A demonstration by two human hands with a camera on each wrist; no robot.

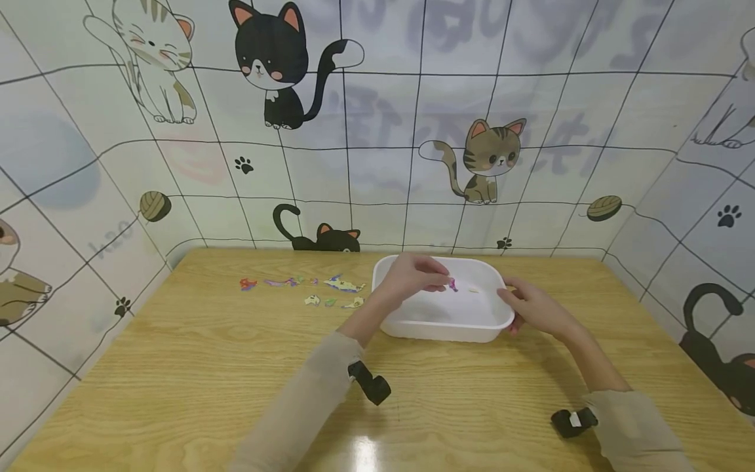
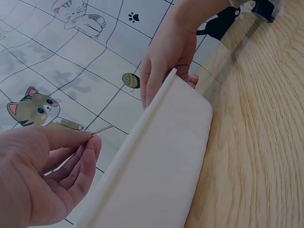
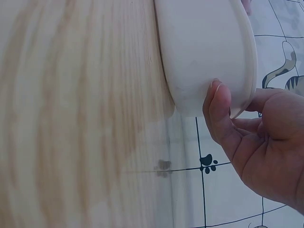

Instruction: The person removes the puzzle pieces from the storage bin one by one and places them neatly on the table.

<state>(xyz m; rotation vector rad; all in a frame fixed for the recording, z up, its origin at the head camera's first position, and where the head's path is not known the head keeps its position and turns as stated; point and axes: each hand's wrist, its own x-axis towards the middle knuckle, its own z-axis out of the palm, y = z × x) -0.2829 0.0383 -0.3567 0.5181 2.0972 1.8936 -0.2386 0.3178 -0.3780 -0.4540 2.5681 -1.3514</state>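
Note:
My left hand [image 1: 411,276] is over the white plastic tray [image 1: 445,313], pinching a small flat pink-purple piece [image 1: 452,284] between thumb and fingertips. In the left wrist view that piece [image 2: 102,129] appears edge-on as a thin sliver, above the tray's rim. Gripping the tray's right end is my right hand [image 1: 537,307], its thumb over the rim and its fingers against the outer wall, as the right wrist view also shows of the hand [image 3: 266,147]. Inside the tray lies a small pale yellowish piece [image 1: 474,290].
Left of the tray, small flat coloured pieces lie on the wooden table [image 1: 194,367]: a red one [image 1: 248,284], a purple one [image 1: 282,282], a larger blue-edged yellow one [image 1: 344,284], a green one [image 1: 329,303] and several more. A cat-print wall covering [image 1: 383,170] stands behind the table.

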